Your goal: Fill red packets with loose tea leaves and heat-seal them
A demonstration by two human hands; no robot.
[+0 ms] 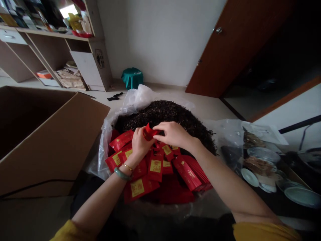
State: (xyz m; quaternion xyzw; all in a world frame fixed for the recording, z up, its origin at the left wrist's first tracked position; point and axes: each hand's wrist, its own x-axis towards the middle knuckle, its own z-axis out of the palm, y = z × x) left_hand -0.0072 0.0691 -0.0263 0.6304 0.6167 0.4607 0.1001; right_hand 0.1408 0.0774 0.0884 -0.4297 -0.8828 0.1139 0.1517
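Note:
A small red packet [149, 132] is between my hands, over the near edge of a heap of dark dried tea leaves [168, 112]. My left hand [141, 142] is closed around the packet's left side. At its upper right edge, the thumb and fingers of my right hand [173, 133] pinch it. The packet's top appears spread apart; its inside is not clear. Below my hands lie several red packets with yellow labels [155, 166], loosely piled. To their right, a fanned stack of flat red packets [190, 174] leans on the heap. Clear plastic sheeting [140, 98] surrounds the heap.
An open cardboard box [55, 134] stands at my left. Glass bowls [263, 154] and small dishes [250, 177] sit at my right. Behind are a desk [100, 63], a teal-covered stool [132, 77] and a brown door [210, 60].

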